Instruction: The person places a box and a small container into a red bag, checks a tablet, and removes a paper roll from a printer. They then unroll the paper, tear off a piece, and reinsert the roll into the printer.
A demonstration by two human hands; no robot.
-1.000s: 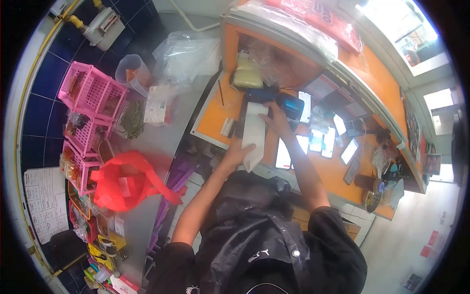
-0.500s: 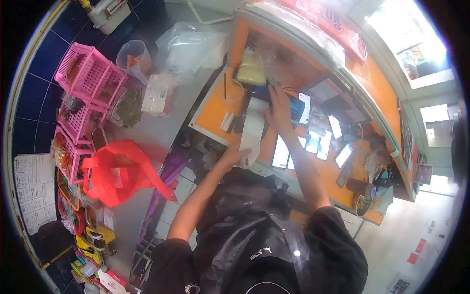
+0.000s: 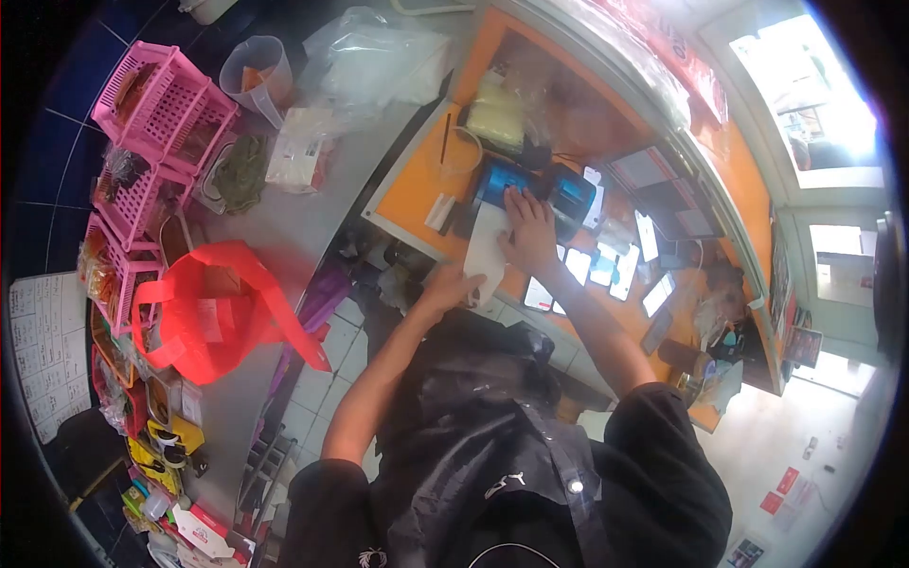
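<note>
A long white strip of receipt paper (image 3: 485, 248) runs from a dark receipt printer (image 3: 500, 180) on the orange counter towards my body. Its lower end is pinched in my left hand (image 3: 447, 288). My right hand (image 3: 530, 230) lies with fingers stretched out over the upper part of the strip, fingertips at the printer's front edge. Just right of that hand stands a second dark device with a blue side (image 3: 572, 197). Several lit phones (image 3: 620, 272) lie further right on the counter.
On the left, a steel worktop (image 3: 312, 222) carries a red bag (image 3: 213, 317), stacked pink baskets (image 3: 156, 114) and a clear plastic jug (image 3: 258, 78). A clear cup (image 3: 461, 151) stands left of the printer. Jars (image 3: 689, 360) stand near the counter's right end.
My right hand has moved from the device's far side down onto the paper at the printer's front. The printer's dark-blue top now shows closed. My left hand still holds the strip's end.
</note>
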